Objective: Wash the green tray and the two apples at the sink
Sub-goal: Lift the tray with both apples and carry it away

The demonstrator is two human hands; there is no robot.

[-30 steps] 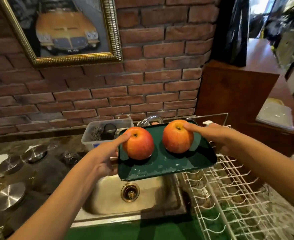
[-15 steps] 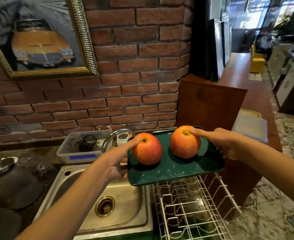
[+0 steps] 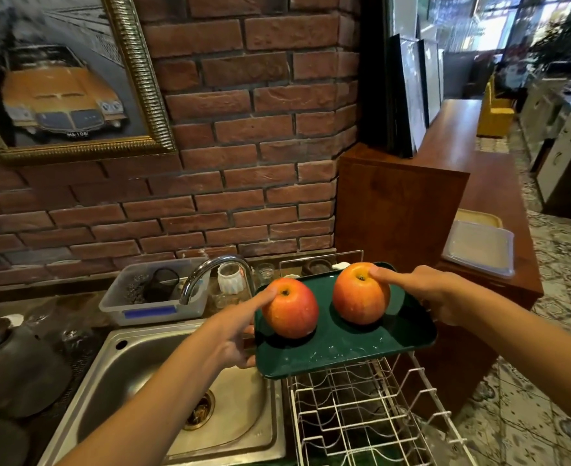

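Green, the tray is gripped at both ends above the rack; the left hand and right hand each press a forefinger on an apple.

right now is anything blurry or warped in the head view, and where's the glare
Head view: wide-angle bending bows the red brick wall and gold picture frame; edges smear, centre stays sharp; glare shows on the curved steel faucet and stainless sink; the bright background upper right is washed out.
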